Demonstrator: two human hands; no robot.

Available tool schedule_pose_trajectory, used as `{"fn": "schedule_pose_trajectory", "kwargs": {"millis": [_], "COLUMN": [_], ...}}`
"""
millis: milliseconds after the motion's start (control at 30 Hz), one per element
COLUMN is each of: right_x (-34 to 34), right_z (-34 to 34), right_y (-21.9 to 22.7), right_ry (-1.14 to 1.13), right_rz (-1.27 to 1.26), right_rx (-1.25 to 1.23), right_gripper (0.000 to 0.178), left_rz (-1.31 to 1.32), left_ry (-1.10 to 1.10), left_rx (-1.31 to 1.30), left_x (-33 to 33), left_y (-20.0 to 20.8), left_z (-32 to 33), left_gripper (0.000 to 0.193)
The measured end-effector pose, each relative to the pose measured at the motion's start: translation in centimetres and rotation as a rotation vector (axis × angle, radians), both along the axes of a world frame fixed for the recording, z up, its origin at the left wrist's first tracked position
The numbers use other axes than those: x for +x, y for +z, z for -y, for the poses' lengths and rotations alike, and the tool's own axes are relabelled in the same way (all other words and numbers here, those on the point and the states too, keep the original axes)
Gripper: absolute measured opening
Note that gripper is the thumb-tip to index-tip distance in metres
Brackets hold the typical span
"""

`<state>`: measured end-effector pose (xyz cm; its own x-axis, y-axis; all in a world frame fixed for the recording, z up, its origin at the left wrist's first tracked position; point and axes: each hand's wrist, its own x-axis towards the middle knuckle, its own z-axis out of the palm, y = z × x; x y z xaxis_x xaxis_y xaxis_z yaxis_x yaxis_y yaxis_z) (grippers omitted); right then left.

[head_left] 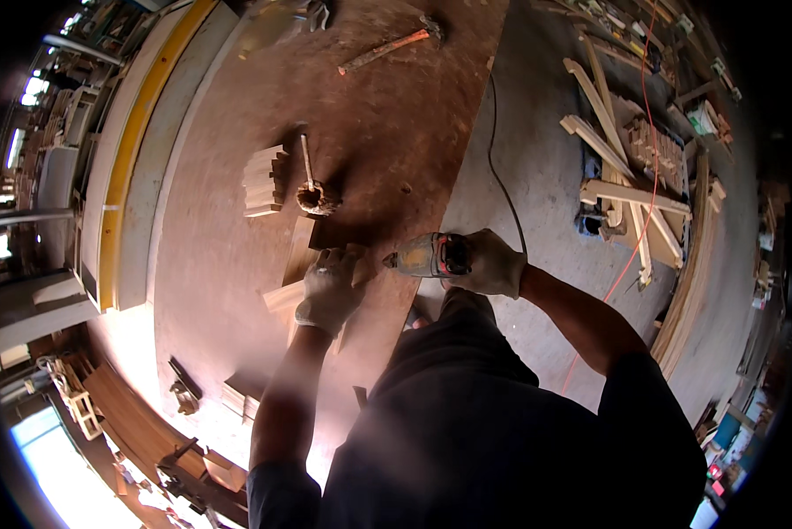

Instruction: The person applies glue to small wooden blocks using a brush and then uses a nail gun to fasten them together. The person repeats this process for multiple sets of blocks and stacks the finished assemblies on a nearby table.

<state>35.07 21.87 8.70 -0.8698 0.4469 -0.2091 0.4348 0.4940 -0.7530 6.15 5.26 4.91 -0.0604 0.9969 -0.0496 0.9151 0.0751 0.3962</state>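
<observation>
My right hand point(495, 263), in a pale work glove, grips a power drill point(424, 256) whose nose points left toward my other hand. The gloved left hand point(329, 286) is closed over a wooden piece point(359, 254), its fingers curled and partly hiding the wood. Under and beside that hand lie a wooden strip point(299, 247) and a shorter wooden piece point(283, 297) set at an angle to it. Just beyond them stands a small round pot point(317, 199) with a crusted rim and a stick point(306, 159) leaning out of it.
A stack of notched wooden blocks point(264, 182) sits left of the pot on the brown tabletop point(228, 256). Farther off lies a hammer point(385, 51). A dark cord point(504, 167) crosses the floor at right, near a pile of timber point(625, 181) and an orange cord point(648, 204).
</observation>
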Motion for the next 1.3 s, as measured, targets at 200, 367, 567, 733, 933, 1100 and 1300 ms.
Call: {"fn": "schedule_pose_trajectory", "kwargs": {"millis": [200, 367, 567, 733, 933, 1100, 1300], "right_x": [-2.0, -6.1, -11.8, -17.0, -24.4, -28.5, -29.9], "right_z": [-1.2, -2.1, -1.9, -0.5, 2.9, 3.7, 1.8], "right_y": [3.1, 7.4, 10.8, 13.2, 17.6, 17.1, 12.9], "right_ry": [-0.036, -0.018, 0.149, 0.304, 0.385, 0.565, 0.702], "right_rz": [0.054, 0.17, 0.034, 0.055, 0.378, 0.572, 0.534], "right_rx": [-0.01, 0.014, -0.047, -0.008, 0.001, 0.221, 0.227], "right_gripper": [0.024, 0.028, 0.033, 0.036, 0.039, 0.042, 0.042], "left_rz": [-0.045, -0.197, -0.16, -0.149, -0.159, 0.053, 0.293], "left_ry": [0.037, 0.069, 0.181, 0.257, 0.299, 0.45, 0.455], "left_rx": [-0.086, 0.021, 0.014, 0.14, 0.107, 0.144, 0.03], "left_x": [0.4, 1.6, 4.4, 5.2, 5.9, 6.5, 6.1], "left_y": [0.3, -1.2, -2.6, -4.6, -5.7, -6.7, -3.7], "left_z": [0.4, 0.9, -0.1, -0.5, -0.8, -1.9, -1.4], "left_gripper": [0.059, 0.054, 0.03, 0.023, 0.033, 0.041, 0.047]}}
